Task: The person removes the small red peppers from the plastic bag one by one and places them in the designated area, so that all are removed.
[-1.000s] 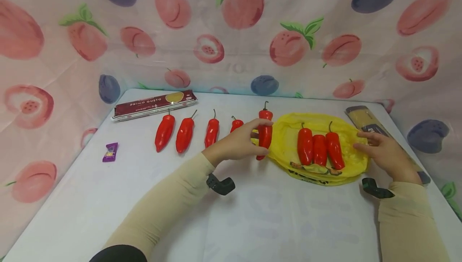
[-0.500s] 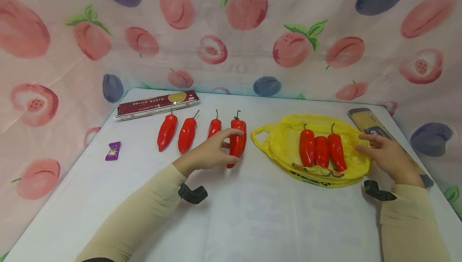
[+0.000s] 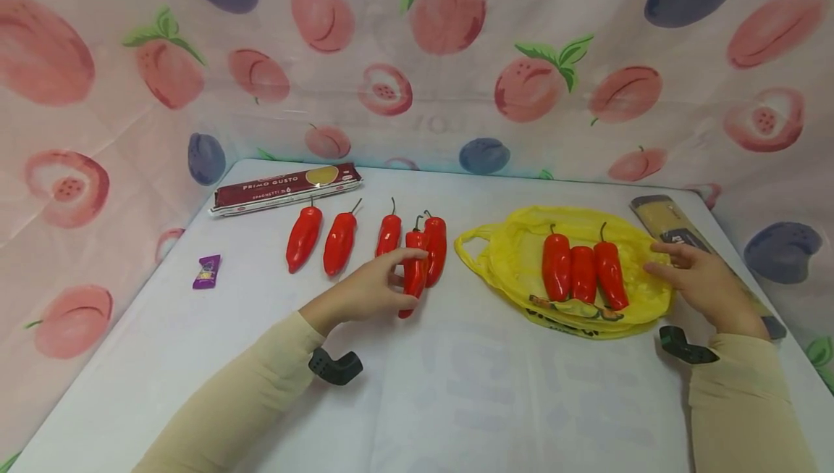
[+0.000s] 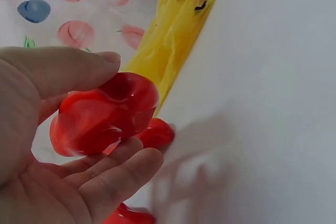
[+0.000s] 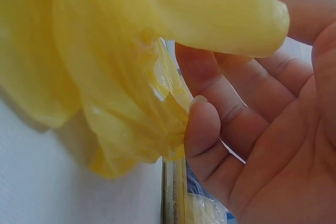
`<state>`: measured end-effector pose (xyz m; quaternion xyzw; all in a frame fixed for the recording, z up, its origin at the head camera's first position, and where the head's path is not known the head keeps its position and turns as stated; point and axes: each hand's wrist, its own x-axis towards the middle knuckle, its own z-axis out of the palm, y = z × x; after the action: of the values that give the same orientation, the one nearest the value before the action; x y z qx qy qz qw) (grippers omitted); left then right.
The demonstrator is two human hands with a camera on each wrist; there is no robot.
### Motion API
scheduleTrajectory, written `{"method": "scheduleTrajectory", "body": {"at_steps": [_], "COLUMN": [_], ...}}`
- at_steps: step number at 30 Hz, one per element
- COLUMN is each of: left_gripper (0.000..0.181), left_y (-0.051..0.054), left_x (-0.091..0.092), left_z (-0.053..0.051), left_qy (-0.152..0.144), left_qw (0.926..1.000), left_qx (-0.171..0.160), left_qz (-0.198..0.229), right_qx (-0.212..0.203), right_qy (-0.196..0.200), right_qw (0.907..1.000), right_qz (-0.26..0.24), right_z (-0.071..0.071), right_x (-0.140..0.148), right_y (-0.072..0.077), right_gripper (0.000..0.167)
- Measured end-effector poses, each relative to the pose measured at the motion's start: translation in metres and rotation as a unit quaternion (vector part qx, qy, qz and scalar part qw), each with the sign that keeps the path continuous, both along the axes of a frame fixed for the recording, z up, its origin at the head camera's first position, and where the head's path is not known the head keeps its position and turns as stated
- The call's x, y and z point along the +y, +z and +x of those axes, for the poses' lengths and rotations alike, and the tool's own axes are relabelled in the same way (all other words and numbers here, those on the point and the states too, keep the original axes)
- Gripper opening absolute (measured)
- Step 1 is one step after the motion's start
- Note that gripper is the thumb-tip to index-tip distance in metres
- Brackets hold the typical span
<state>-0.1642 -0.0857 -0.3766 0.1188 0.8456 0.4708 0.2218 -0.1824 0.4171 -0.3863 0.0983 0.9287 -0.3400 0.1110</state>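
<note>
In the head view my left hand (image 3: 368, 288) grips a red pepper (image 3: 415, 263) between thumb and fingers, its stem pointing up. Behind it another red pepper (image 3: 436, 248) stands in the row, partly covered. The left wrist view shows the held pepper (image 4: 107, 114) end-on, thumb above and fingers beneath. At the right, my right hand (image 3: 706, 288) holds the rim of a yellow plastic bag (image 3: 502, 263). Thin plastic (image 5: 220, 19) lies between its digits in the right wrist view. Three red peppers (image 3: 583, 274) lie side by side on the bag; its inside is partly hidden by folds.
More red peppers (image 3: 339, 245) lie in a row left of centre. A maroon spaghetti pack (image 3: 287, 188) lies at the back left, a purple wrapped sweet (image 3: 207, 271) nearer. Another pasta pack (image 3: 671, 223) is beside the bag. Fruit-printed cloth (image 3: 436, 132) hangs behind the table.
My left hand has moved left with its pepper, away from the bag and towards the row, where the pepper now sits lower. My right hand has stayed at the bag's rim.
</note>
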Motion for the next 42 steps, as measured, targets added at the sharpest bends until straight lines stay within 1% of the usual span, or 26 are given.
{"method": "scheduleTrajectory", "body": {"at_steps": [4,9,12,16,24,27,32,37,42], "left_gripper": [0.071,0.071,0.071,0.071,0.073,0.073,0.074,0.074,0.073], "left_y": [-0.006,-0.011,-0.013,-0.014,-0.014,-0.014,-0.017,-0.020,-0.021], "left_x": [-0.002,-0.004,-0.003,-0.003,-0.005,-0.006,-0.008,-0.009,-0.009], "left_z": [0.005,0.010,0.012,0.016,0.020,0.021,0.021,0.021,0.021], "left_qy": [0.005,0.005,0.003,0.002,0.004,-0.002,-0.020,-0.024,-0.032], "left_qw": [1.0000,1.0000,0.9998,0.9994,0.9986,0.9986,0.9983,0.9980,0.9979], "left_qx": [-0.005,-0.007,-0.008,-0.007,-0.003,-0.003,0.005,0.007,0.013], "left_qz": [-0.001,-0.005,-0.017,-0.034,-0.053,-0.053,-0.055,-0.057,-0.055], "right_qx": [-0.001,-0.005,-0.001,0.004,0.002,0.003,0.006,-0.001,0.000], "right_qy": [-0.004,-0.014,-0.013,-0.010,-0.010,-0.009,-0.010,-0.012,-0.009], "right_qw": [1.0000,0.9999,0.9999,0.9999,0.9999,0.9999,0.9999,0.9999,1.0000], "right_qz": [0.003,-0.002,-0.004,0.006,0.010,0.014,0.010,0.000,-0.001], "right_z": [0.000,0.000,-0.002,-0.003,-0.002,-0.002,-0.002,-0.002,-0.002], "right_x": [-0.001,-0.002,-0.002,-0.002,-0.002,-0.002,-0.001,0.000,0.000], "right_y": [0.001,0.000,0.000,0.000,0.000,0.001,0.000,-0.001,-0.002], "right_gripper": [0.090,0.090,0.089,0.089,0.090,0.089,0.088,0.089,0.088]}}
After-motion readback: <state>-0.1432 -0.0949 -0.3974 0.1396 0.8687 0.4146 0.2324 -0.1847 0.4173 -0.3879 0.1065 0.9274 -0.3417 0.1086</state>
